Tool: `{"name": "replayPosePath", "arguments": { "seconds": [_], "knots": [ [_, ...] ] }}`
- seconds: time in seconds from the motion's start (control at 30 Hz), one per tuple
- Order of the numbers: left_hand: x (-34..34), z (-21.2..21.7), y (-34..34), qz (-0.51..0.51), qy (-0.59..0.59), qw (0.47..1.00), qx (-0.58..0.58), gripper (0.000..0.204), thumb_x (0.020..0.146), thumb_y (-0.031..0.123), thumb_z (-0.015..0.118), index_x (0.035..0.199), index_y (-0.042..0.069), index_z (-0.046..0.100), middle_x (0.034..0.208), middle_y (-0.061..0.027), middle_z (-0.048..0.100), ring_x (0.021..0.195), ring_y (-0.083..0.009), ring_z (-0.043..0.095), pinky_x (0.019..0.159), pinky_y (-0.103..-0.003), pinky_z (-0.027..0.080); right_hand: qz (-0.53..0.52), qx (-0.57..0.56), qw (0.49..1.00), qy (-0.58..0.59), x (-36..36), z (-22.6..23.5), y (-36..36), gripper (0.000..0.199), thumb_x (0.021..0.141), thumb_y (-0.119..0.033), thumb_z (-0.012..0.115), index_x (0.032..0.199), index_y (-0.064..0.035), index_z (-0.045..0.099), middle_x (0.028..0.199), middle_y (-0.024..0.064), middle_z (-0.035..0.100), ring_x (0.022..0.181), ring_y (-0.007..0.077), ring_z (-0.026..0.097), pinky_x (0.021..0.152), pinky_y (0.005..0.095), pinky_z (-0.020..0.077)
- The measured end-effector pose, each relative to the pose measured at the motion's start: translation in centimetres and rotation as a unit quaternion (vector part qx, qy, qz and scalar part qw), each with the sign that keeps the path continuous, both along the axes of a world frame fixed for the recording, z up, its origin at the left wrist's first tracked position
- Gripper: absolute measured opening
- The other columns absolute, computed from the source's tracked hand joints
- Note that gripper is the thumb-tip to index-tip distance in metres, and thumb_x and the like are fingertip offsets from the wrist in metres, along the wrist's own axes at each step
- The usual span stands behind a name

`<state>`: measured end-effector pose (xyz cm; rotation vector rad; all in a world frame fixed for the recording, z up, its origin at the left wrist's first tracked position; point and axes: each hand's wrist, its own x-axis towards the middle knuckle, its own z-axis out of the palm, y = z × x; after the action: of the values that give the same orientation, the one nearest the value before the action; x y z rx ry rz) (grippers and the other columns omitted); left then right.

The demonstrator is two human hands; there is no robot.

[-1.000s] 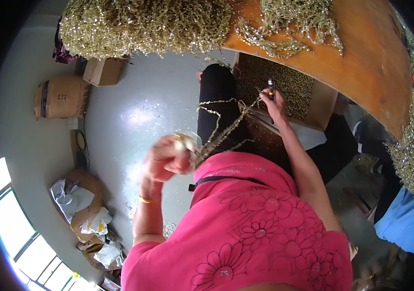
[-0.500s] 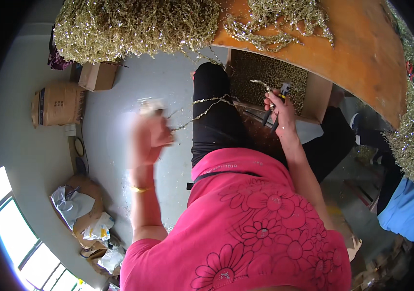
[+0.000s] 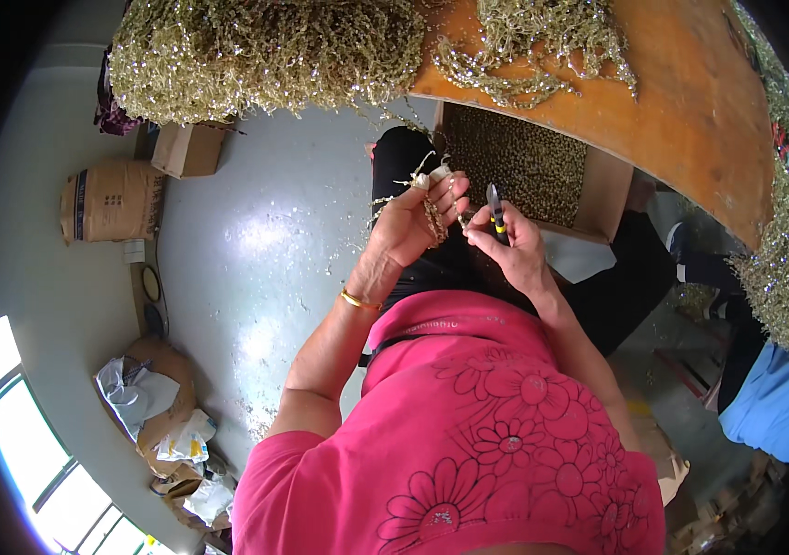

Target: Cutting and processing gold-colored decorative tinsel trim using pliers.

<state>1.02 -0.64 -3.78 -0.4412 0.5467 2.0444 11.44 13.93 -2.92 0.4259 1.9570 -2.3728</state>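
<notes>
My left hand is closed around a bundle of gold beaded strands, held up in front of my lap. My right hand sits just to its right, gripping a small black and yellow hand tool whose tip points up beside the strands. The two hands nearly touch. A gold bracelet circles my left wrist. Below the hands a cardboard box holds many more gold beads.
A wooden table curves across the top right, with piles of gold beaded strands on and beside it. On the grey floor at left stand a brown sack, a small carton and bags of scraps. Blue cloth lies at right.
My left hand swung out to the left, pulling the strands taut, then came back in to meet the right hand. My right hand moved down slightly toward my lap.
</notes>
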Motion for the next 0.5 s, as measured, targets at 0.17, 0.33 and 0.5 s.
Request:
{"name": "replayPosePath", "arguments": {
  "seconds": [0.17, 0.33, 0.5],
  "knots": [
    [-0.3, 0.6, 0.2, 0.023, 0.003, 1.0, 0.005, 0.032, 0.092, 0.017, 0.028, 0.115, -0.003, 0.039, 0.119, -0.0161, 0.047, 0.109, -0.0251, 0.048, 0.094, -0.038, 0.039, 0.061, 0.05, 0.997, 0.01, 0.7, 0.1, 0.2, 0.013, 0.076, -0.006, 0.06, 0.085, -0.0047, 0.05, 0.077, 0.0021, 0.056, 0.071, 0.0075, 0.053, 0.066, 0.021, 0.0432],
    [-0.8, 0.0, -0.2, 0.019, 0.036, 0.997, -0.059, 0.029, 0.091, 0.016, 0.034, 0.11, -0.003, 0.044, 0.111, -0.0163, 0.052, 0.104, -0.0252, 0.051, 0.09, -0.038, 0.042, 0.035, -0.033, 0.999, -0.019, 1.0, -0.3, -0.2, 0.013, 0.076, -0.006, 0.061, 0.085, -0.0049, 0.053, 0.074, -0.0007, 0.054, 0.067, 0.0055, 0.05, 0.062, 0.0192, 0.0419],
    [-1.9, 0.5, -5.0, 0.137, 0.294, 0.89, -0.32, 0.027, 0.09, 0.02, 0.042, 0.105, -0.001, 0.05, 0.098, -0.015, 0.058, 0.092, -0.0232, 0.058, 0.077, -0.033, 0.048, -0.086, 0.19, 0.967, -0.146, 1.4, -5.8, 1.7, 0.024, 0.073, -0.016, 0.065, 0.087, -0.0001, 0.053, 0.074, 0.0078, 0.056, 0.065, 0.0192, 0.057, 0.061, 0.0294, 0.045]
  ]
}}
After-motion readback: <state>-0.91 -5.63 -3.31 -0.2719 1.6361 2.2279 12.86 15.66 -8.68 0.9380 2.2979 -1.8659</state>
